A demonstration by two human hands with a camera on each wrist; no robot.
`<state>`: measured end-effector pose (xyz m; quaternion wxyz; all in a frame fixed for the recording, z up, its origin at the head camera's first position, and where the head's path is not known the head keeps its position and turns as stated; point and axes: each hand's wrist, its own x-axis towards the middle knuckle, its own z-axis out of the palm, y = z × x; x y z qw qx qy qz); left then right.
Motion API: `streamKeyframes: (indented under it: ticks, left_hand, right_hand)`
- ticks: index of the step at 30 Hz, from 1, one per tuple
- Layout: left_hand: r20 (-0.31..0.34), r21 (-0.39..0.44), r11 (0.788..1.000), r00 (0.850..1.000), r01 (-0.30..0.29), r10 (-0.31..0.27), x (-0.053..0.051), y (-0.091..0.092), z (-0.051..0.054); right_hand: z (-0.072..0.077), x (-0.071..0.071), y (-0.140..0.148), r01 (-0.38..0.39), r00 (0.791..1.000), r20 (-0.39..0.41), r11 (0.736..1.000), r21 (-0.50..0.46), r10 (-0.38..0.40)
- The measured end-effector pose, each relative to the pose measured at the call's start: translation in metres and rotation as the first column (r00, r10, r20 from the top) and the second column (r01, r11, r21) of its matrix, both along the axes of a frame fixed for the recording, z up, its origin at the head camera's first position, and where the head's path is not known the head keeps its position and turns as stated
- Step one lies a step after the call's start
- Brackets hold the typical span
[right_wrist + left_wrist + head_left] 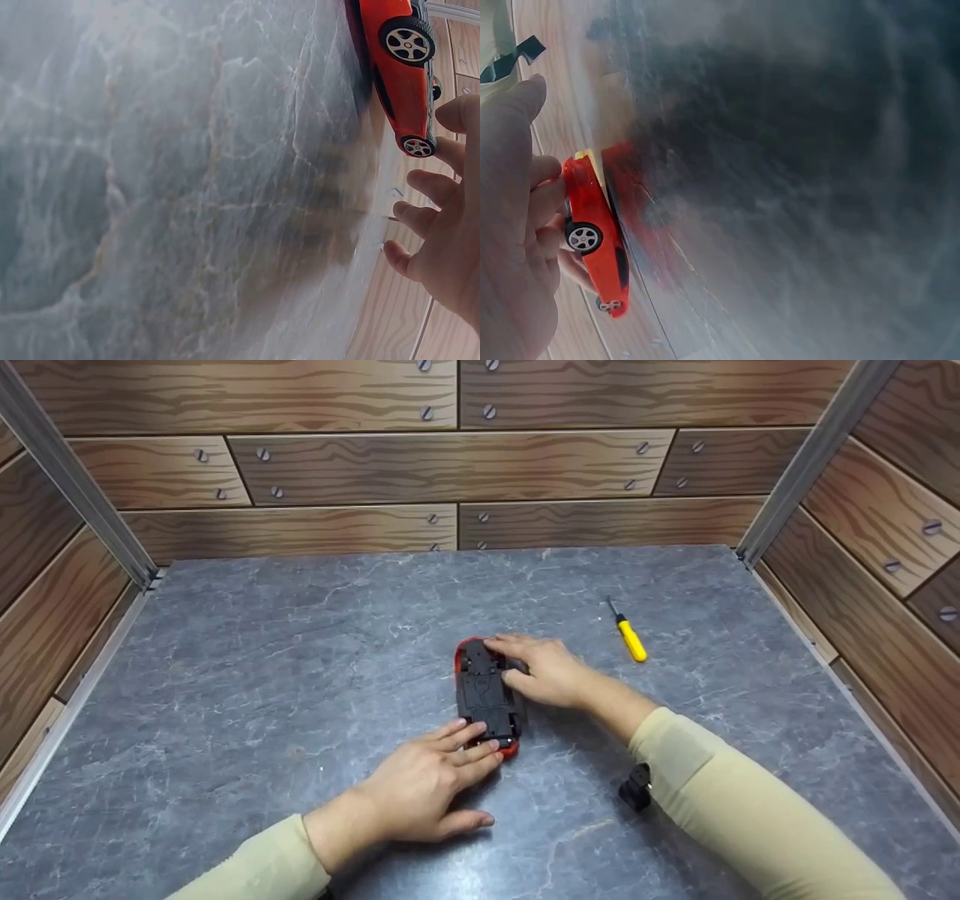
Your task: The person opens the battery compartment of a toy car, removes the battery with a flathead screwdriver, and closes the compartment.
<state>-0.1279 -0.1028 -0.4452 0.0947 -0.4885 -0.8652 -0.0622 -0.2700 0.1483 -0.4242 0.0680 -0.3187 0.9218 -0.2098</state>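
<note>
A red toy car (pixel 484 697) lies upside down on the grey marbled table, its black underside facing up. My left hand (pixel 424 787) rests extended fingers on the car's near end, thumb held apart. At the far right side of the car, my right hand (pixel 551 671) touches it with fingertips and thumb, the fingers relaxed. Red bodywork and wheels of the car (pixel 592 225) show beside my left fingers in the left wrist view. In the right wrist view, the car (pixel 405 82) appears beside my spread right fingers.
A screwdriver (pixel 631 639) with a yellow handle lies to the right of the car, its shaft directed toward the back. Wood-patterned panels (pixel 450 469) wall the back and both sides of the table (pixel 262 660), with metal posts at the back corners.
</note>
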Motion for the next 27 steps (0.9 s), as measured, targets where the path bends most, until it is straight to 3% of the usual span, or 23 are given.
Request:
streamKeyframes:
  ticks: [6,11,15,21,27]
  left_hand:
    - [0.027,0.059,0.998,1.0,-0.008,0.006,0.0,-0.003,0.003]
    - [0.027,0.149,0.989,1.0,-0.01,0.006,-0.005,-0.01,0.013]
    - [0.093,0.237,0.97,0.995,-0.058,0.037,-0.014,-0.014,0.022]
    - [0.248,0.351,0.913,0.961,-0.207,0.123,-0.033,-0.022,0.026]
    - [0.39,0.456,0.818,0.905,-0.35,0.17,-0.053,-0.028,0.012]
  right_hand:
    - [-0.003,0.003,0.005,-0.023,0.999,-0.045,0.996,-0.081,0.019]
    - [-0.002,0.007,0.01,-0.052,0.997,-0.071,0.986,-0.16,0.041]
    - [-0.001,0.012,0.015,-0.047,0.997,-0.062,0.977,-0.206,0.035]
    - [0.0,0.018,0.02,-0.018,1.0,-0.017,0.967,-0.255,0.014]
    - [0.0,0.022,0.02,0.033,0.999,0.03,0.964,-0.262,-0.026]
